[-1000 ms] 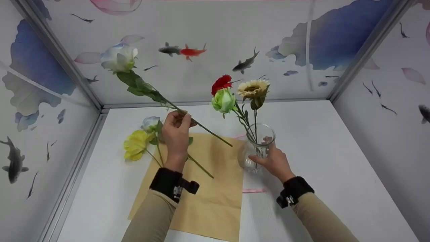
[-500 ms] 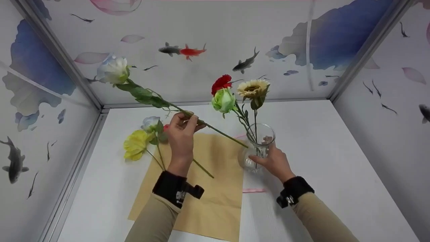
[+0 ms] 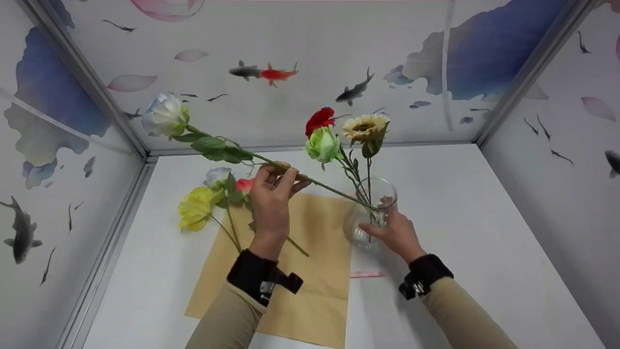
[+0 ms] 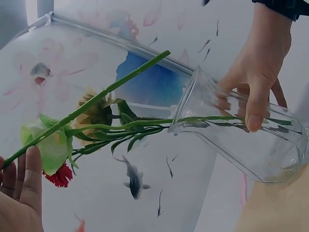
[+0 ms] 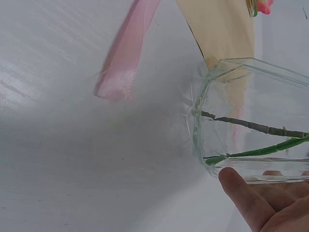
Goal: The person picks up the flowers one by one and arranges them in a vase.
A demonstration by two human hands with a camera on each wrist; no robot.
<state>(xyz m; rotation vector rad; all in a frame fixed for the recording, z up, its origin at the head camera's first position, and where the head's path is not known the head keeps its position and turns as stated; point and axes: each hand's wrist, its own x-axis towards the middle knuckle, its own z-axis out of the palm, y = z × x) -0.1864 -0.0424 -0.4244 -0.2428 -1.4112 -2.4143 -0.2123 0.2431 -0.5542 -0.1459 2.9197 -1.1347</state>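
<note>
White flower, head view: the white flower [image 3: 166, 115] slants; the left hand's [image 3: 272, 206] grip pinches mid-stem, probably leaving the lower end free.
Glass vase, head view: the right hand's [image 3: 398, 233] grip clasps the glass vase [image 3: 356, 224], presumably for steadiness.
Stem end, left wrist view: apart from the vase's mouth, though overlapping it overhead.
Vase base, right wrist view: two inner stems [image 5: 270, 130] reach it; pink ribbon [image 5: 124, 63] lies nearby.

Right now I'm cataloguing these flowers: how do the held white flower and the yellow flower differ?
The white flower has pale, blue-tinged petals; the yellow flower has yellow ones. The left hand holds the white flower aloft, while the yellow flower lies on the table. Both have green stems.
</note>
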